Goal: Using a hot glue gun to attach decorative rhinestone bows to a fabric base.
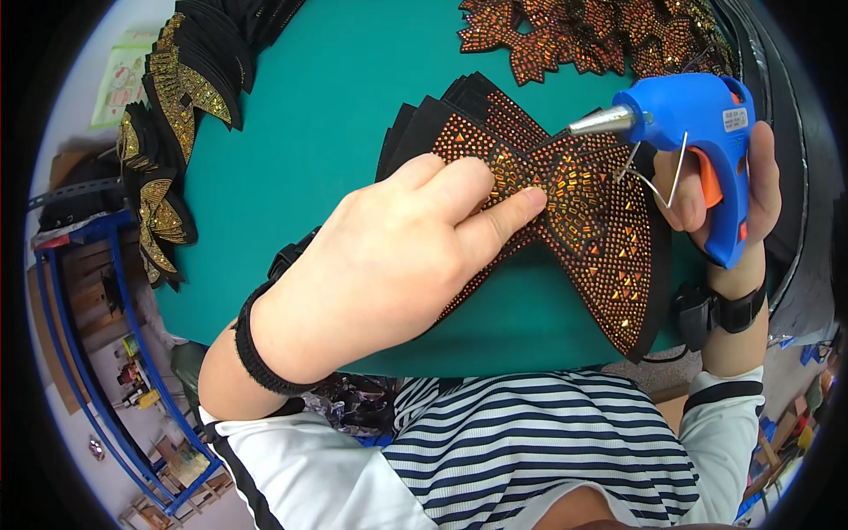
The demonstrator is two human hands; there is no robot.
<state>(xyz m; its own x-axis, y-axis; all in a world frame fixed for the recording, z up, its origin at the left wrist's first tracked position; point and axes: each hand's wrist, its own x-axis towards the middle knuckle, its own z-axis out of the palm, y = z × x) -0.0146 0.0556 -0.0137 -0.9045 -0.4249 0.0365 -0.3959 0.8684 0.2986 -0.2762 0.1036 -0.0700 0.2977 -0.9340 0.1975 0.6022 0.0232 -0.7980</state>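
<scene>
A black bow-shaped appliqué (609, 256), covered in orange and gold rhinestones, lies on top of a stack of black pieces in front of me. Over its left side is my left hand (397, 238), fingers curled, with one fingertip pressing on the bow's middle. That hand hides much of the left wing. My right hand (761, 190) is wrapped round the handle of a blue hot glue gun (685, 106), with fingers by its orange trigger. The gun's metal nozzle points left, above the upper edge of the bow. A wire stand hangs beneath the gun.
All of this rests on a green table (291, 115). Black pieces with gold glitter (181, 106) lie in fanned stacks along its left edge. More orange-studded pieces (574, 40) sit at the far right. A blue shelf rack (115, 283) stands beyond the left edge.
</scene>
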